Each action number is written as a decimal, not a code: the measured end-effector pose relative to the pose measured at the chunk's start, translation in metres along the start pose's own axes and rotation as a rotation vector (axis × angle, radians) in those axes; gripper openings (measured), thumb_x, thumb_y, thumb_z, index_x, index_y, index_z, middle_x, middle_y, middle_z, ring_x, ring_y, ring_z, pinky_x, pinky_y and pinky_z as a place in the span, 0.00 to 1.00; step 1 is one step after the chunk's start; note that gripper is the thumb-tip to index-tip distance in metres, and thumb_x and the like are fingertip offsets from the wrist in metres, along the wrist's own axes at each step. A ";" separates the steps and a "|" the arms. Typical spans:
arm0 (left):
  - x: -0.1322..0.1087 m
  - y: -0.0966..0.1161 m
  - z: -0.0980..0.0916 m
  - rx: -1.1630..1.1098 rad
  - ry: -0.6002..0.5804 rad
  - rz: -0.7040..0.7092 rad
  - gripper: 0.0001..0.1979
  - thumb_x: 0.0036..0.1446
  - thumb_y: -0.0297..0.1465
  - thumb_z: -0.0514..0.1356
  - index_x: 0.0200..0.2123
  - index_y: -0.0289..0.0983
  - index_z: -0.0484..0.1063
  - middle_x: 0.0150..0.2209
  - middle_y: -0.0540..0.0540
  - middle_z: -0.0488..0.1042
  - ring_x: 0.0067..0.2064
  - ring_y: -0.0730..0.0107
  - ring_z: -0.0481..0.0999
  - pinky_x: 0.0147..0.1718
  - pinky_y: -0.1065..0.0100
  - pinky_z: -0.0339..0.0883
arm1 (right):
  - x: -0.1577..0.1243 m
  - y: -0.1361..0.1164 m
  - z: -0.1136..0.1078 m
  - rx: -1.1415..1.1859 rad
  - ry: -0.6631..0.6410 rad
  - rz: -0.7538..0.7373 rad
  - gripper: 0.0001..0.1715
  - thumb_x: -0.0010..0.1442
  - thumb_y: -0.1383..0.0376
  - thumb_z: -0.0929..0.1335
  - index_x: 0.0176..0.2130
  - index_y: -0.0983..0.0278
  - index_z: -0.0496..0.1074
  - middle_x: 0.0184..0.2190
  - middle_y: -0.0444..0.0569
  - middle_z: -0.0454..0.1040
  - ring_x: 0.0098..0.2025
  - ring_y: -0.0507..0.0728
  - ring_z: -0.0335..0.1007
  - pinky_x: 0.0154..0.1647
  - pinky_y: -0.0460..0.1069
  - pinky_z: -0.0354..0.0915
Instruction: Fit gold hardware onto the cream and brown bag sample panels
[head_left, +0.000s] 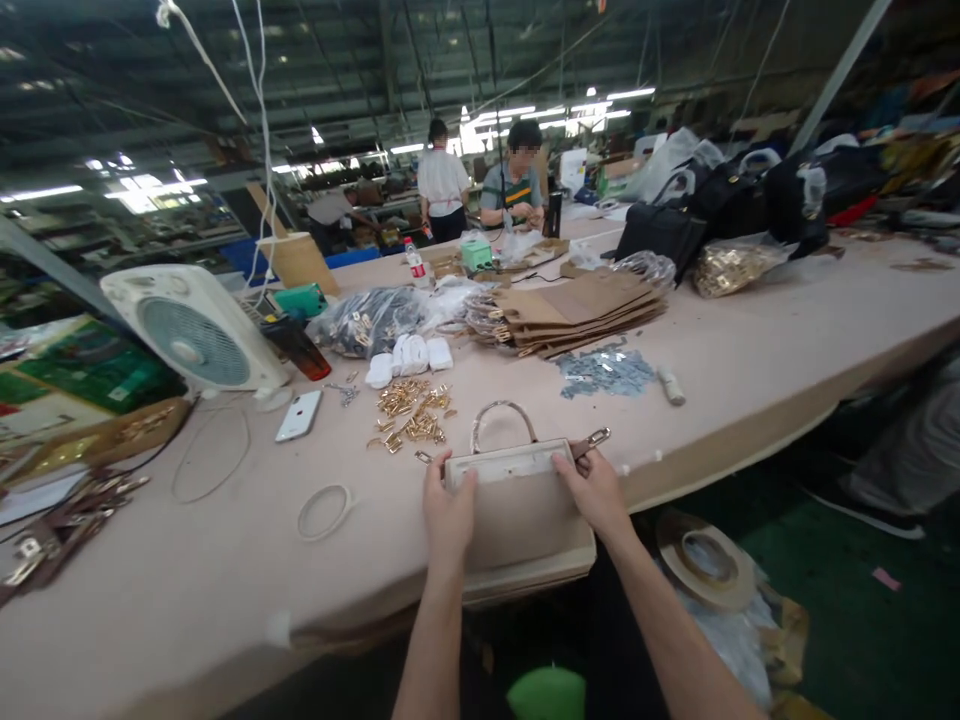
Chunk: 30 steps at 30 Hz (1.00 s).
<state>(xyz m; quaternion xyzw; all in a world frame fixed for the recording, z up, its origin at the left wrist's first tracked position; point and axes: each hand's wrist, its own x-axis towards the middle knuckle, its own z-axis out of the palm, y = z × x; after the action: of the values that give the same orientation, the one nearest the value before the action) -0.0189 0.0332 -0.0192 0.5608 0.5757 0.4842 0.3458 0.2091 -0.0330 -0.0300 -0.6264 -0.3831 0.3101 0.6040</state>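
My left hand (448, 512) and right hand (598, 490) curl over the bag (517, 525) at its top corners, steadying it on the table's (225, 570) near edge; reaching the clasps (411, 412) just beyond would need one hand freed.

I see a white box fan (196, 330) far left on the bench (750, 345), white phone (298, 415) near it, scattered gold fittings (411, 412), stacked tan panels (581, 305), grey metal pieces (606, 370), black bags (720, 205), two people (512, 188) beyond

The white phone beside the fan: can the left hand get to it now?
Probably yes: the left hand holds the handbag, but only open table lies between it and the phone.
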 end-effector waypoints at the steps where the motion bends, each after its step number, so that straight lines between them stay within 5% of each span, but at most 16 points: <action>1: -0.001 0.000 0.000 0.044 0.013 -0.004 0.25 0.57 0.36 0.66 0.57 0.39 0.70 0.55 0.40 0.74 0.60 0.55 0.72 0.63 0.54 0.62 | 0.002 0.003 -0.001 -0.074 0.006 -0.004 0.27 0.60 0.47 0.72 0.49 0.63 0.73 0.45 0.56 0.82 0.46 0.64 0.81 0.51 0.57 0.73; 5: -0.004 0.006 -0.004 0.205 0.050 -0.001 0.24 0.58 0.33 0.64 0.58 0.37 0.69 0.55 0.38 0.73 0.60 0.54 0.71 0.63 0.53 0.62 | 0.007 0.005 -0.004 -0.388 0.012 -0.040 0.20 0.62 0.50 0.69 0.47 0.60 0.74 0.37 0.50 0.82 0.38 0.61 0.79 0.44 0.54 0.71; 12: -0.011 0.017 -0.009 0.404 -0.004 0.010 0.20 0.62 0.35 0.61 0.57 0.41 0.73 0.53 0.38 0.69 0.57 0.52 0.73 0.61 0.50 0.66 | 0.018 0.010 -0.009 -0.573 -0.038 -0.190 0.17 0.62 0.51 0.69 0.41 0.60 0.78 0.43 0.52 0.82 0.47 0.64 0.74 0.53 0.57 0.66; 18: -0.008 0.020 -0.013 0.576 0.085 0.347 0.14 0.62 0.34 0.63 0.51 0.40 0.78 0.67 0.36 0.59 0.67 0.41 0.61 0.65 0.38 0.56 | 0.033 0.016 -0.013 -0.519 -0.145 -0.197 0.19 0.61 0.54 0.70 0.47 0.60 0.80 0.43 0.51 0.82 0.45 0.62 0.76 0.53 0.56 0.68; 24: -0.010 0.019 -0.002 0.472 -0.264 0.651 0.17 0.66 0.22 0.53 0.51 0.41 0.78 0.51 0.43 0.78 0.54 0.57 0.72 0.57 0.52 0.69 | 0.038 0.011 -0.013 -0.537 -0.195 -0.209 0.16 0.61 0.57 0.70 0.46 0.58 0.83 0.43 0.51 0.83 0.44 0.62 0.77 0.52 0.56 0.68; 30: -0.023 0.035 0.018 0.735 -0.224 0.652 0.22 0.62 0.42 0.64 0.56 0.39 0.75 0.55 0.39 0.75 0.53 0.49 0.72 0.54 0.49 0.68 | 0.044 0.002 -0.015 -0.547 -0.229 -0.165 0.15 0.60 0.59 0.72 0.46 0.59 0.83 0.42 0.52 0.83 0.43 0.61 0.77 0.51 0.55 0.69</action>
<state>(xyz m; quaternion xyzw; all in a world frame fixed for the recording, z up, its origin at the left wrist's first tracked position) 0.0116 0.0101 0.0058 0.8448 0.4623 0.2690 0.0160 0.2442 -0.0033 -0.0281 -0.6935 -0.5674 0.2139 0.3891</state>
